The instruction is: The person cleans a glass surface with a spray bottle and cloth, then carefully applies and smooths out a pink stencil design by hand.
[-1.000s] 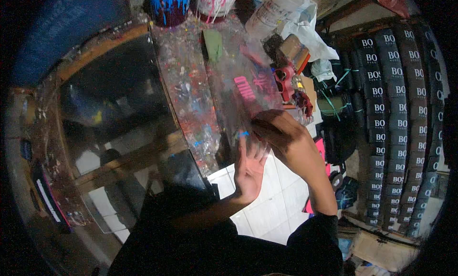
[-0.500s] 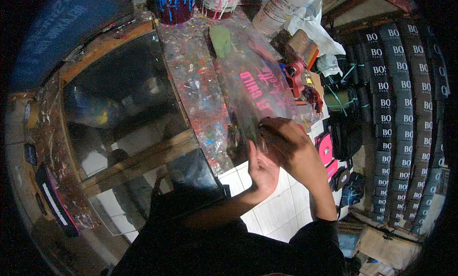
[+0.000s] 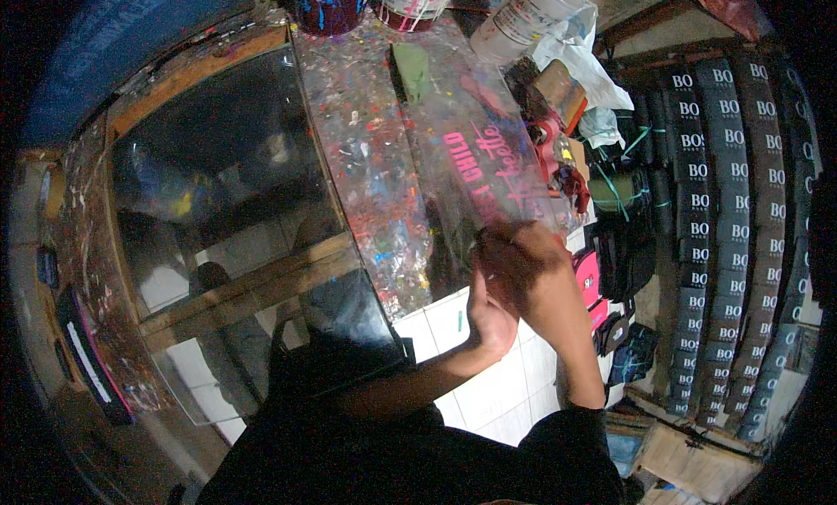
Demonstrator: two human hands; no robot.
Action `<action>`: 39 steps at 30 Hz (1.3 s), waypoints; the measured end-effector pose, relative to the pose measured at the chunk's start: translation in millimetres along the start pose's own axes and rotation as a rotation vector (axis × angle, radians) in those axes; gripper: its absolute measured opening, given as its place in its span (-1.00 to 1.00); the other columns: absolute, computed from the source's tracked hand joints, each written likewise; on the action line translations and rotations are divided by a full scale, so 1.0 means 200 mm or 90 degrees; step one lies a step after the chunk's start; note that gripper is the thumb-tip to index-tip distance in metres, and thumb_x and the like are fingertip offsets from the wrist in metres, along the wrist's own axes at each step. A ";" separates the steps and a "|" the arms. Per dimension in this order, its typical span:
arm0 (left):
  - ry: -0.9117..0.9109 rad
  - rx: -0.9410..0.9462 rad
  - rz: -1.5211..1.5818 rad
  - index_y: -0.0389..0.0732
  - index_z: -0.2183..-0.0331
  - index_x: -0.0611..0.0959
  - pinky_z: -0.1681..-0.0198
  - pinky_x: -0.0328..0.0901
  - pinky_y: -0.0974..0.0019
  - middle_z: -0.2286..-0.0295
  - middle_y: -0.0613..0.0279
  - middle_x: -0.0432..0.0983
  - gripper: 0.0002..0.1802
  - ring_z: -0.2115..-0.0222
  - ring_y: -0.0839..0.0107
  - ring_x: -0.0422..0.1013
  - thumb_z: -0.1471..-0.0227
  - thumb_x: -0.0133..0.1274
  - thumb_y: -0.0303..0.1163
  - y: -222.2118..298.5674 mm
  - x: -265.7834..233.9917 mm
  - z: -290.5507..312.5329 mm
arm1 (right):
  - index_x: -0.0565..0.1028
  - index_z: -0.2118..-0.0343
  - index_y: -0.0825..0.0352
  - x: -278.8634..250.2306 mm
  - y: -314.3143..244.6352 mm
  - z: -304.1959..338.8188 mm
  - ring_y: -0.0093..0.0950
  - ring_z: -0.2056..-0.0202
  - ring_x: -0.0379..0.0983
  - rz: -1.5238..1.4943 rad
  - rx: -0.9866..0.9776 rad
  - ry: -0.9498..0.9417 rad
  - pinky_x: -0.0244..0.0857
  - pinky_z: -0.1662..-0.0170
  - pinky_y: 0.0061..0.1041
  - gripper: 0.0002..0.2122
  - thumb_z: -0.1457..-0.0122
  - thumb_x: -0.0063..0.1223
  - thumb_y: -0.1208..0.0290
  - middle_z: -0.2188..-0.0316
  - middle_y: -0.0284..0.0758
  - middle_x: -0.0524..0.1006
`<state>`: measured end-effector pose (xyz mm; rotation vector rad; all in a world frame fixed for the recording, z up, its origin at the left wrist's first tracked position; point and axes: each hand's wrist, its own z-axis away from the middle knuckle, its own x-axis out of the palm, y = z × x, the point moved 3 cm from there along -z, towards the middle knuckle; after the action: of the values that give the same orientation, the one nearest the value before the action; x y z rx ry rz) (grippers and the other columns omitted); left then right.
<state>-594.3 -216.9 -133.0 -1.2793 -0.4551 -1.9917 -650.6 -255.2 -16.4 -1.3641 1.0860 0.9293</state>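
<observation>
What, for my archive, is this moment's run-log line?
left hand: partly hidden by right hand | pink-lettered transparent sheet: extends beyond hands | blue-streaked bucket: farther off | grips: unclear

Right hand (image 3: 529, 259) partly hides left hand (image 3: 494, 320) — both at pink-lettered clear sheet (image 3: 475, 152).

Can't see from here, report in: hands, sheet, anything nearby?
Right hand overlapping left hand, grip unclear. Both at near end of clear sheet, pink lettering visible. Green piece at far end.
</observation>
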 end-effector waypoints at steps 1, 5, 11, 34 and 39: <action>0.059 -0.023 0.014 -0.21 -0.28 0.30 -0.30 0.07 0.16 -0.21 0.17 0.33 -0.38 -0.22 0.29 0.24 -0.40 -0.24 -0.01 0.00 -0.01 0.01 | 0.60 0.14 0.34 0.00 -0.01 -0.01 -0.19 0.18 0.49 -0.002 -0.003 -0.001 0.43 0.15 -0.27 -0.61 0.15 0.30 0.55 0.18 -0.24 0.57; -0.056 0.043 -0.028 -0.23 -0.29 0.29 -0.32 0.04 0.15 -0.23 0.14 0.30 -0.38 -0.24 0.28 0.22 -0.40 -0.24 -0.03 0.02 0.04 -0.03 | 0.62 0.15 0.31 -0.01 0.01 -0.04 -0.20 0.16 0.47 0.099 0.041 0.030 0.41 0.13 -0.28 -0.62 0.15 0.29 0.53 0.19 -0.26 0.57; -0.010 0.035 0.020 -0.19 -0.25 0.35 -0.35 -0.01 0.17 -0.21 0.25 0.34 -0.45 -0.23 0.35 0.21 -0.43 -0.36 -0.09 -0.04 -0.04 -0.05 | 0.64 0.20 0.30 -0.05 -0.01 -0.06 -0.27 0.18 0.45 0.115 -0.007 -0.014 0.38 0.12 -0.34 -0.68 0.12 0.26 0.51 0.16 -0.34 0.57; -0.046 0.009 0.000 -0.23 -0.29 0.27 -0.38 -0.07 0.12 -0.27 0.16 0.23 -0.40 -0.29 0.25 0.13 -0.42 -0.34 -0.05 -0.01 0.03 -0.07 | 0.66 0.19 0.29 -0.11 0.02 -0.10 -0.28 0.14 0.44 0.165 -0.079 -0.090 0.36 0.10 -0.29 -0.69 0.08 0.27 0.43 0.16 -0.37 0.56; -0.007 0.004 0.010 -0.23 -0.29 0.26 -0.39 -0.09 0.12 -0.27 0.16 0.23 -0.39 -0.29 0.24 0.13 -0.41 -0.33 -0.04 0.00 0.06 -0.05 | 0.66 0.21 0.26 -0.11 0.04 -0.08 -0.28 0.12 0.43 0.144 -0.067 -0.095 0.35 0.11 -0.30 -0.72 0.06 0.27 0.41 0.16 -0.38 0.56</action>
<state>-604.9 -228.2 -126.4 -1.2868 -0.4545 -1.9701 -664.4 -269.4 3.1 -1.2512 1.1046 1.2497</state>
